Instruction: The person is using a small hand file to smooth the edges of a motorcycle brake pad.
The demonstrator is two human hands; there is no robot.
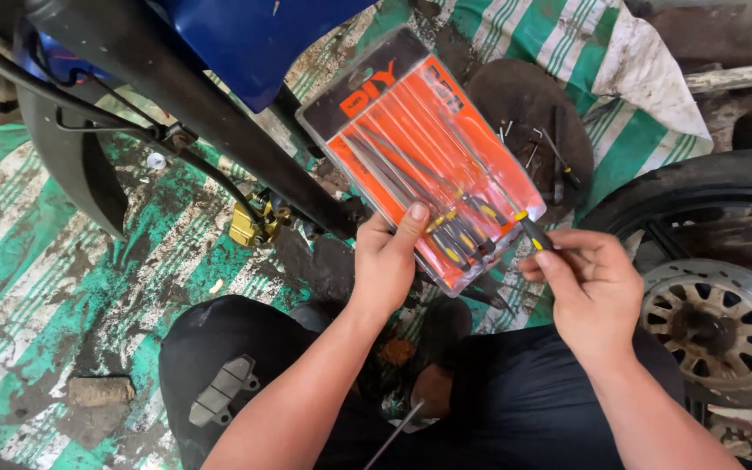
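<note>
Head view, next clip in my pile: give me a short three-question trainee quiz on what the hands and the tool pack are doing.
1. True or false: the left hand holds the orange-backed clear plastic pack of slim files by its lower edge.
2. What do the right hand's fingers pinch?
A. the gold brake caliper
B. a black-and-yellow tool handle at the pack's lower right corner
C. a loose screw
3. Fill in: to the right of the right hand lies a black tyre with a silver ____ disc.

Key
1. True; its thumb presses on the pack's front.
2. B, the black-and-yellow tool handle.
3. Brake.
</note>
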